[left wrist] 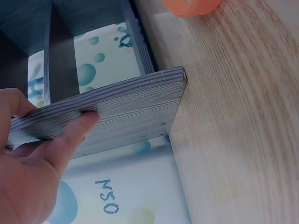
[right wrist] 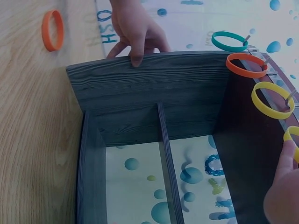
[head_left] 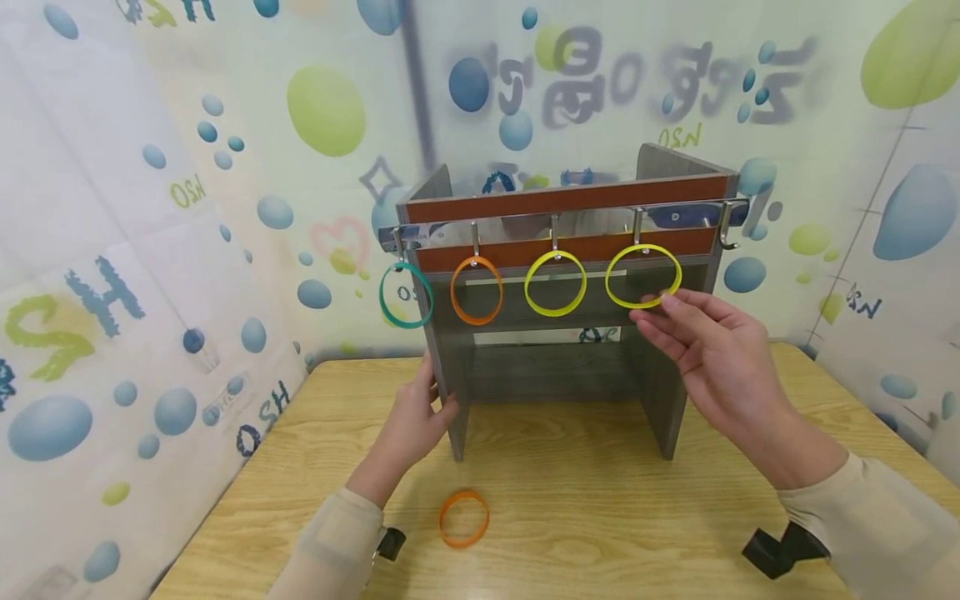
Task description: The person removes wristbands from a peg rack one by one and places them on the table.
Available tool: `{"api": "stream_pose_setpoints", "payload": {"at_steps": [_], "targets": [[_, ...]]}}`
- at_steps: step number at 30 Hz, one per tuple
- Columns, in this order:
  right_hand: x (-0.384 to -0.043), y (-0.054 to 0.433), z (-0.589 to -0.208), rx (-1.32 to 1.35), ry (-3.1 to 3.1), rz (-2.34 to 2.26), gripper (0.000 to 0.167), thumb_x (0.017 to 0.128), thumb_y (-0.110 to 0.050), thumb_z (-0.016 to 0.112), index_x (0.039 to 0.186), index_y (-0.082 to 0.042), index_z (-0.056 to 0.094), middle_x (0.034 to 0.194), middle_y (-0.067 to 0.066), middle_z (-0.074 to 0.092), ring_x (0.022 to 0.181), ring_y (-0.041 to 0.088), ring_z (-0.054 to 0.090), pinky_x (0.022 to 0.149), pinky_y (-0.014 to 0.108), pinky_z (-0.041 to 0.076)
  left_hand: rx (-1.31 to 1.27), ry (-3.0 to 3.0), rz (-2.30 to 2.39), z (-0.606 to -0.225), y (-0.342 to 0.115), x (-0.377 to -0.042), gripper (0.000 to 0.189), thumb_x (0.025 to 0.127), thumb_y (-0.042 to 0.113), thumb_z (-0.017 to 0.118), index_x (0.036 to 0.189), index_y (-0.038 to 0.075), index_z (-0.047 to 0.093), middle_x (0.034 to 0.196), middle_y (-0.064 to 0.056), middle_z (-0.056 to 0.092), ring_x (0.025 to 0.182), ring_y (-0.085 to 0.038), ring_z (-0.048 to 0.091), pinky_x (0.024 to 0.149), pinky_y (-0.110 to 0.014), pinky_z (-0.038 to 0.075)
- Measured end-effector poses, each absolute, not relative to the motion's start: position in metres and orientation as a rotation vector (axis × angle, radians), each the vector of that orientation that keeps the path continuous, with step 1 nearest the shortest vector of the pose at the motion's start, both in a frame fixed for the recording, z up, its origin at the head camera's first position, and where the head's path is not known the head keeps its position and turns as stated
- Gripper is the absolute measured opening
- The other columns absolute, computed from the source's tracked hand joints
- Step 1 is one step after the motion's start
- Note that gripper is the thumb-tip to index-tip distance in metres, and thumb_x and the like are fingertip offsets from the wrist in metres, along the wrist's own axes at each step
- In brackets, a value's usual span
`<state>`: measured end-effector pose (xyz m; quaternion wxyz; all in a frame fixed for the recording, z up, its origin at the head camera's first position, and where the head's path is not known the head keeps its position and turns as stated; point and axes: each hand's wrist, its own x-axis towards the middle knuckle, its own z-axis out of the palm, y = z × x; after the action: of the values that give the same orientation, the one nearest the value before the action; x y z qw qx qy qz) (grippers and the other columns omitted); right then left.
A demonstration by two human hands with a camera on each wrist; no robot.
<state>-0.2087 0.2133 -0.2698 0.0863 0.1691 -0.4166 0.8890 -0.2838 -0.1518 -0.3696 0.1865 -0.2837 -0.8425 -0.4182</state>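
Forward-down head view, closer wrist views, grey rack (head_left: 596,304) in all.

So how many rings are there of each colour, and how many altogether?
Teal ring: 1
Orange rings: 2
Yellow rings: 2
Total: 5

hook rail (head_left: 603,219) – polished, mirror-glossy metal | rings (head_left: 556,313) – smooth, rubbery plastic | shelf (right wrist: 140,84): matt, ridged wood grain | tabletop (head_left: 585,517): smooth wood grain | sleeves (head_left: 327,537): matt cloth
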Motion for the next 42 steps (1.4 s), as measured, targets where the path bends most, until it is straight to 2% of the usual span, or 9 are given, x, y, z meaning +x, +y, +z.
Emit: {"api": "stream_pose_setpoints", "payload": {"at_steps": [10, 18, 32, 42], "targets": [[-0.2071, 0.2145, -0.2666, 0.488, -1.248, 2.650, 0.014, 0.103, 0.002, 0.064, 0.113, 0.002, 0.074, 0.107, 0.015, 0.082, 0.099, 0.026, 0.082, 0.095, 0.036, 0.065, -0.813, -2.355, -1.184, -0.3715, -0.1521, -0.2852, 0.086, 0.094, -0.008, 0.062, 0.167, 0.019, 0.026, 0.143, -0.024, 0.067, 0.138, -0.039, 0.062, 0.104, -0.057, 0.060], [-0.2068, 0.2158, -0.2639, 0.505, -1.239, 2.652, 0.017, 0.103, 0.002, 0.063, 0.116, 0.002, 0.074, 0.109, 0.015, 0.082, 0.100, 0.026, 0.082, 0.095, 0.035, 0.065, -0.808, -2.376, -1.185, -0.3713, -0.1530, -0.2837, 0.092, 0.095, -0.007, 0.061, 0.171, 0.024, 0.018, 0.147, -0.027, 0.063, 0.138, -0.040, 0.062, 0.106, -0.058, 0.059], [-0.2028, 0.2155, -0.2630, 0.533, -1.230, 2.652, 0.018, 0.103, 0.004, 0.061, 0.117, 0.004, 0.073, 0.110, 0.017, 0.082, 0.098, 0.026, 0.082, 0.094, 0.036, 0.065, -0.808, -2.373, -1.185, -0.3721, -0.1529, -0.2837, 0.089, 0.095, -0.007, 0.061, 0.170, 0.023, 0.021, 0.148, -0.026, 0.063, 0.139, -0.040, 0.061, 0.106, -0.057, 0.059], [-0.1993, 0.2138, -0.2635, 0.496, -1.308, 2.599, 0.019, 0.103, 0.001, 0.064, 0.119, 0.002, 0.073, 0.110, 0.014, 0.082, 0.097, 0.024, 0.083, 0.093, 0.034, 0.065, -0.798, -2.384, -1.182, -0.3732, -0.1536, -0.2847, 0.093, 0.096, -0.006, 0.061, 0.171, 0.029, 0.018, 0.149, -0.025, 0.062, 0.140, -0.037, 0.061, 0.106, -0.055, 0.060]]}}
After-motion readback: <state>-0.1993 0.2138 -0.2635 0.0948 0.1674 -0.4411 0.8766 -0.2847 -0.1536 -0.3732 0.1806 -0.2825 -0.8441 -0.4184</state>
